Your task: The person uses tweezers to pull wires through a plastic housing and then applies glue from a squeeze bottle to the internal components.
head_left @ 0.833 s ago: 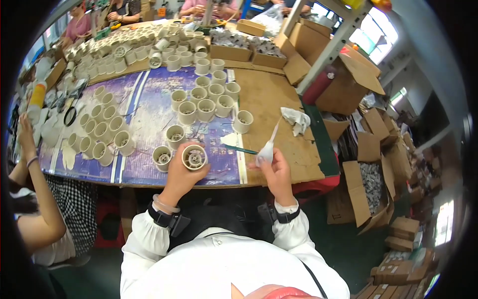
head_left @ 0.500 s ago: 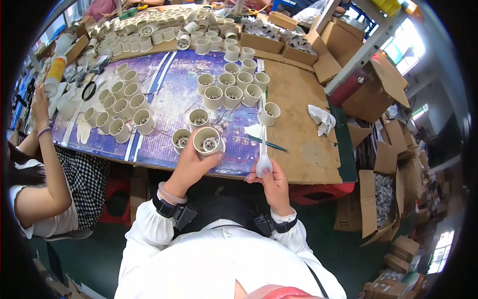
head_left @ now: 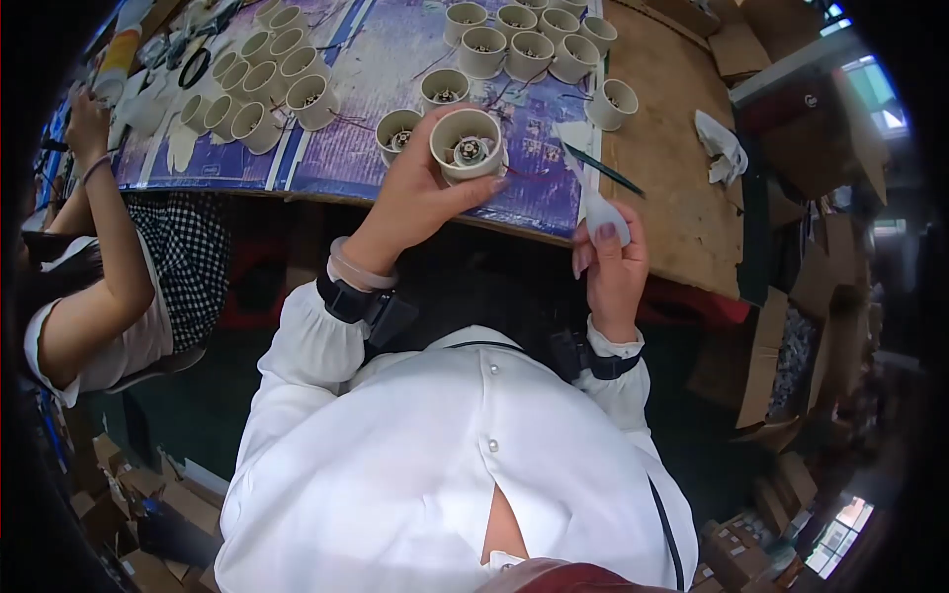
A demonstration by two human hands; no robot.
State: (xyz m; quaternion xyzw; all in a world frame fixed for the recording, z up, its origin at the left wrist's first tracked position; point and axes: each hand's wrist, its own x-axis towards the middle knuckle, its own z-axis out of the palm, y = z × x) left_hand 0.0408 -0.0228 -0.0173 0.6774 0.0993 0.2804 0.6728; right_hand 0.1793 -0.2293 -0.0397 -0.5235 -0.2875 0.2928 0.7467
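Observation:
My left hand (head_left: 420, 198) is wrapped round a cream plastic cup-shaped housing (head_left: 465, 170), held tilted with its mouth toward me. Inside it sits a small round metal-and-white part. Two similar cups stand close behind it, one (head_left: 444, 91) farther back and one (head_left: 397, 135) partly hidden by my fingers. Nearer the table's front edge, my right hand (head_left: 617, 272) grips a translucent white squeeze bottle (head_left: 602, 215), its thin nozzle pointing away from me. A slim dark green pointed tool (head_left: 611, 172) lies just beyond that nozzle.
More cups (head_left: 531, 54) with wires stand at the back, others (head_left: 259, 128) at the left. A crumpled white cloth (head_left: 722, 148) lies on the cardboard (head_left: 672, 198) at right. On the left a co-worker's hand (head_left: 87, 124) is near a yellow-labelled bottle (head_left: 119, 54).
My view has tilted down and slightly left, so the table sits higher in the picture. Both hands keep their hold on the cup and the squeeze bottle.

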